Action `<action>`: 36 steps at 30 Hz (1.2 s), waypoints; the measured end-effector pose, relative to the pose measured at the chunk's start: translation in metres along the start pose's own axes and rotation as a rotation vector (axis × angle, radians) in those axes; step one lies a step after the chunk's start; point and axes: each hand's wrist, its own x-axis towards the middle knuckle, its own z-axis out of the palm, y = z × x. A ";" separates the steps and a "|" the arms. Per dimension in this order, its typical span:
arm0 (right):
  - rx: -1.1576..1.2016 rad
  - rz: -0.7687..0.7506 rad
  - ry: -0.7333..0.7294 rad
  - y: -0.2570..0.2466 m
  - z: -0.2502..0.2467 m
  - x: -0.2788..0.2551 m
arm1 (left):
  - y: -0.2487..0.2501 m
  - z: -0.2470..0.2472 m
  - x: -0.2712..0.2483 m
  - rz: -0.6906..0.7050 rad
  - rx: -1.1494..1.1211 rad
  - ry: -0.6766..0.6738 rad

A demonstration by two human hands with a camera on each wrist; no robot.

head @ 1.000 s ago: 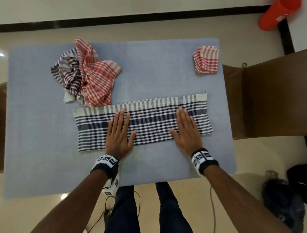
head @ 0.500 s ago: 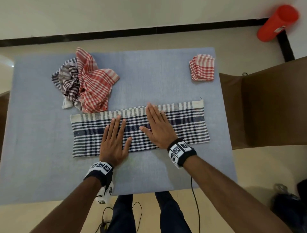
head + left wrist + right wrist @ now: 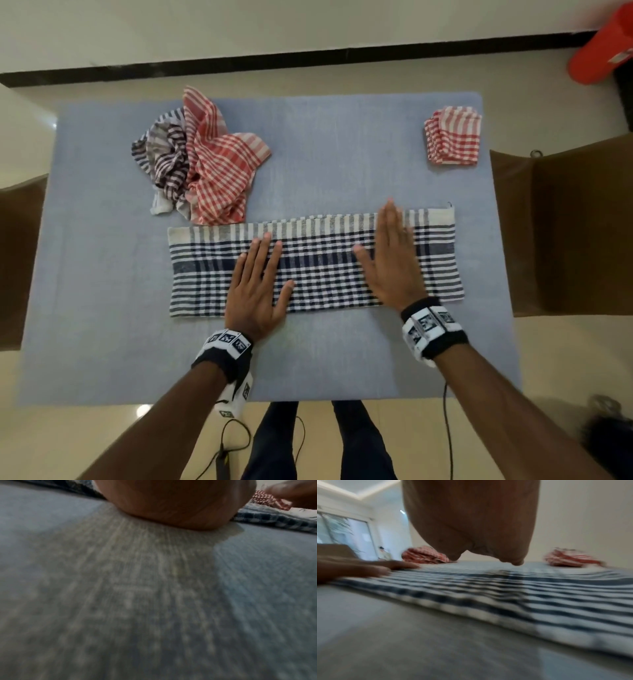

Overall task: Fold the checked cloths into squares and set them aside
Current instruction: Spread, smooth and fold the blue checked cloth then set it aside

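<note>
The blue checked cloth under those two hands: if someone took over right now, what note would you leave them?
Left hand and right hand lie flat and open on the blue checked cloth, a long strip across the table.
Done: one red checked square set aside, far right corner.
Left: fold the strip square; then the crumpled red cloth and dark striped cloth, far left.

Soft even light; both wrist views blurred, head view sharp.

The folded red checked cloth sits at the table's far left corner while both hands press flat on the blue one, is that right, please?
Not quite: the head view shows the folded red cloth at the far right corner. Both the left hand and right hand do press flat on the blue cloth.
</note>
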 end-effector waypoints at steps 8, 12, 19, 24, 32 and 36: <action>-0.177 -0.121 -0.073 -0.093 0.060 -0.020 | -0.030 -0.005 -0.003 -0.005 0.018 -0.031; -0.168 -0.136 -0.077 -0.088 0.061 -0.016 | -0.091 -0.024 -0.019 -0.080 0.033 0.008; -0.158 -0.126 -0.047 -0.090 0.059 -0.017 | -0.155 -0.038 -0.048 -0.233 -0.022 0.030; 0.004 -0.027 0.042 -0.072 0.046 -0.013 | -0.151 -0.033 -0.047 -0.257 -0.059 0.035; 0.012 0.631 0.289 0.005 -0.012 0.006 | -0.150 -0.031 -0.049 -0.243 -0.061 0.073; 0.022 0.829 0.297 0.018 -0.040 0.030 | -0.150 -0.029 -0.050 -0.233 -0.050 0.100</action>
